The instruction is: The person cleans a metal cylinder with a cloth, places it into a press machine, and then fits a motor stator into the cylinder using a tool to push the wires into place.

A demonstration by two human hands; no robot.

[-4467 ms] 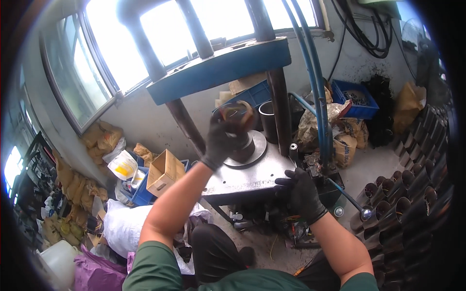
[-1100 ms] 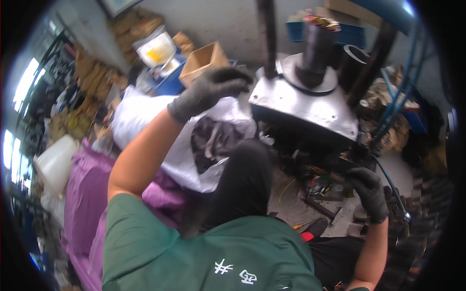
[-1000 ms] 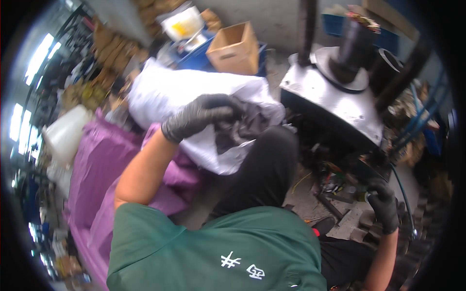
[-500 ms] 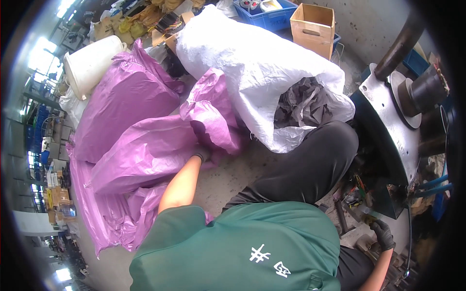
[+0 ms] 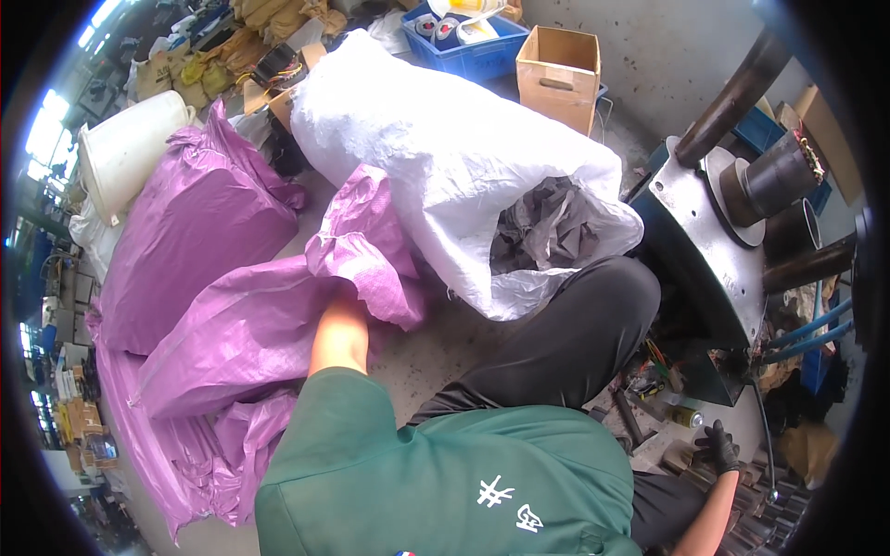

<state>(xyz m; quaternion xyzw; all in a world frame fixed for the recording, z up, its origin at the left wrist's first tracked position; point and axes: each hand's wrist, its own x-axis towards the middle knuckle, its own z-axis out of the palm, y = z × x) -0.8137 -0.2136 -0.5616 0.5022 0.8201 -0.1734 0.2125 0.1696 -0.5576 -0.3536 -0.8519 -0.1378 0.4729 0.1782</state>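
Note:
My left forearm reaches into the mouth of a purple woven plastic sack [image 5: 236,320]. The hand itself is hidden inside the folds, so its fingers do not show. My right hand [image 5: 718,450], in a dark glove, is at the lower right with its fingers apart and nothing in them. It hovers beside a small can [image 5: 685,416] lying on its side and over a pile of dark metal pieces [image 5: 756,505]. In front of my bent knee lies a big white woven sack [image 5: 417,139], its mouth showing crumpled grey sheets [image 5: 547,227].
A heavy machine with a metal plate [image 5: 700,232] and dark cylinders stands at the right. Behind the white sack are a blue crate [image 5: 482,51] and a cardboard box [image 5: 558,79]. A white bucket [image 5: 130,153] lies tilted at the far left, near another full purple sack [image 5: 190,241].
My left hand has gone deeper into the purple sack; its glove cuff no longer shows. My right hand has come away from the can, its fingers spreading. The whole view has shifted.

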